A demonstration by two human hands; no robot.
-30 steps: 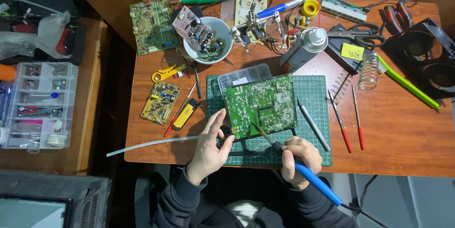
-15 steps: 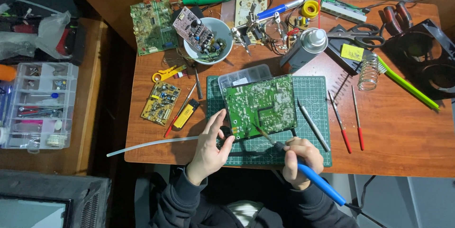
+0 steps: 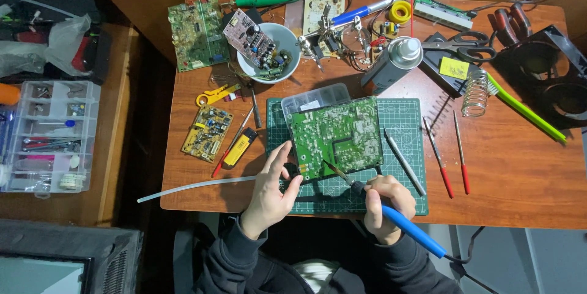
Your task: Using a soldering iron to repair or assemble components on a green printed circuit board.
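Note:
A large green circuit board point(image 3: 336, 136) lies tilted on a green cutting mat point(image 3: 403, 147) near the table's front edge. My left hand point(image 3: 272, 190) pinches the board's lower left corner between thumb and fingers. My right hand point(image 3: 385, 205) grips a blue-handled soldering iron point(image 3: 397, 220), and its metal tip touches the board's lower edge near the middle. A clear plastic box point(image 3: 312, 98) sits partly under the board's far side.
A white bowl point(image 3: 287, 55) with a small board stands behind the mat, beside a spray can point(image 3: 391, 62). Other boards, red-handled tools point(image 3: 440, 159), tweezers point(image 3: 400, 159), scissors and a white tube point(image 3: 195, 187) lie around. A parts organiser point(image 3: 49, 135) sits at left.

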